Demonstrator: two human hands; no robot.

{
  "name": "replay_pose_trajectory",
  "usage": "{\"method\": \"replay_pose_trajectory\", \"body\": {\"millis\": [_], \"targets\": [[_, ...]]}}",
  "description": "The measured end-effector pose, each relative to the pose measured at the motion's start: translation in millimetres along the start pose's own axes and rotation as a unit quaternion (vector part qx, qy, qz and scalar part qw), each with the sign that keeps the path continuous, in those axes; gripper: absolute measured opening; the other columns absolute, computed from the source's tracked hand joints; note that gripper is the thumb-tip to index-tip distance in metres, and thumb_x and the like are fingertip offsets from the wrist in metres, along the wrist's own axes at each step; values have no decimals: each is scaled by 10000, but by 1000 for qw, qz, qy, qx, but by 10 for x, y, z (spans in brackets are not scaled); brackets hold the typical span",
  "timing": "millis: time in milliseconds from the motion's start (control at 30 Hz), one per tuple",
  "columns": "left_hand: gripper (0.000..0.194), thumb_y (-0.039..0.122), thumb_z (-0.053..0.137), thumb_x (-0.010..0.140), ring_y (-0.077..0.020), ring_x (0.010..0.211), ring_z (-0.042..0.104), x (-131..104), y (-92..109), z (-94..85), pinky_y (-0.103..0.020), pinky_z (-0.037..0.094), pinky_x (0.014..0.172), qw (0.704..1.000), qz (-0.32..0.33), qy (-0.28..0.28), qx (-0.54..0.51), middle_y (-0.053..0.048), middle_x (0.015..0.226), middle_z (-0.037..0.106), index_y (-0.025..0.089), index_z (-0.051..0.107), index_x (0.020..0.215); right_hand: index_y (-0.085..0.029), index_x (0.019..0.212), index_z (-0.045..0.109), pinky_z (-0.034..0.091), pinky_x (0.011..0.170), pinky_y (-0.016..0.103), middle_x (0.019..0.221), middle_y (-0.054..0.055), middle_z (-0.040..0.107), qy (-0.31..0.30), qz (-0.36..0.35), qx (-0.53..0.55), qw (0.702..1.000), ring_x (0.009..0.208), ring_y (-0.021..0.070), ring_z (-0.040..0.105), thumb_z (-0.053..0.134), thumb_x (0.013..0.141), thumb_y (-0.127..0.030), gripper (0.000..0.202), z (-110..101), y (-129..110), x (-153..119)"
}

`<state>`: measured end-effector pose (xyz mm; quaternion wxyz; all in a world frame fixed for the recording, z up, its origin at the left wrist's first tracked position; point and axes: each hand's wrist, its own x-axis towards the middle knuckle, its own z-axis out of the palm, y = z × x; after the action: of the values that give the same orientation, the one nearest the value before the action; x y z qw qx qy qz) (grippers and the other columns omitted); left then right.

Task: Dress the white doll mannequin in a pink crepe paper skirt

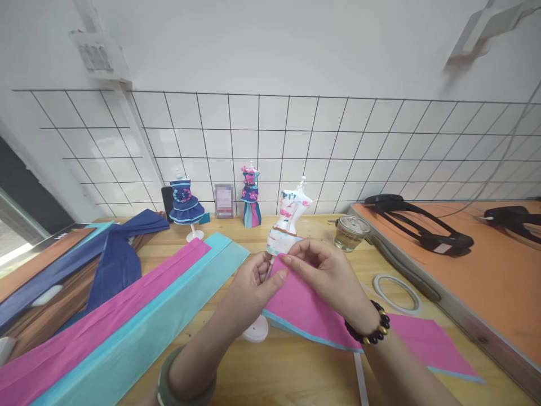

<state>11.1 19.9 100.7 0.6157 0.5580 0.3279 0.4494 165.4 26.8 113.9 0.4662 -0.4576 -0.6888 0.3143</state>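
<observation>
A small white dress form (282,239) with pink and blue marks leans a little to the right in front of me. Just under its body, my left hand (258,282) is closed around the stand's pole and the edge of a pink sheet (310,313). This sheet looks like crepe paper, with a light blue lower border. My right hand (327,273) pinches the sheet's upper edge against the bottom of the form. Below my left hand shows the round white base (256,329). The sheet passes beneath my right wrist and continues to the right.
Pink (139,299) and light blue strips (160,316) lie at left, with dark blue (116,259) and brown ones beyond. Two dressed forms, a blue one (185,208) and a pink-and-blue one (251,197), stand behind. At right are a glass (351,234), a tape roll (397,294) and black headgear (422,228).
</observation>
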Motion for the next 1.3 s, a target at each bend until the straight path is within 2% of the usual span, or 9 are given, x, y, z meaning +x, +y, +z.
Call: {"method": "replay_pose_trajectory", "body": {"millis": [367, 600, 900, 1133, 1300], "targets": [[255, 266, 571, 806, -215, 1052, 560, -1, 10, 7, -339, 430, 894, 1000, 3, -4, 0, -96, 1130, 609, 169, 535, 1040, -181, 750, 587, 440, 574, 239, 690, 11, 604, 0, -3, 11, 1000, 630, 132, 539, 612, 789, -331, 157, -6, -22, 1], [228, 314, 597, 780, -230, 989, 577, -8, 18, 13, -345, 451, 831, 1000, -4, 12, 18, -94, 1024, 625, 157, 537, 935, -180, 743, 587, 446, 574, 238, 687, 12, 607, 2, -4, 9, 1000, 629, 131, 544, 607, 794, -332, 162, 1, -18, -4], [264, 282, 577, 793, -211, 996, 577, -23, 25, 27, -331, 449, 837, 999, 15, 9, 27, -80, 1078, 622, 177, 544, 1032, -176, 730, 594, 454, 575, 235, 680, 11, 614, 13, -3, 15, 1000, 624, 130, 552, 624, 780, -332, 166, 10, -28, 4], [231, 249, 568, 794, -205, 990, 573, -26, 12, 41, -319, 446, 839, 999, 28, 12, 40, -70, 1058, 622, 173, 536, 1010, -182, 744, 597, 460, 576, 249, 693, 22, 621, 13, 7, 13, 1000, 629, 140, 555, 617, 779, -382, 204, 17, -21, -2], [205, 273, 594, 769, -200, 913, 592, -19, 18, 40, -305, 460, 775, 998, 19, 25, 46, -55, 964, 638, 174, 540, 941, -185, 737, 597, 456, 563, 248, 685, 18, 619, 21, -3, 3, 1000, 623, 139, 553, 613, 781, -379, 200, 12, -11, -2]]}}
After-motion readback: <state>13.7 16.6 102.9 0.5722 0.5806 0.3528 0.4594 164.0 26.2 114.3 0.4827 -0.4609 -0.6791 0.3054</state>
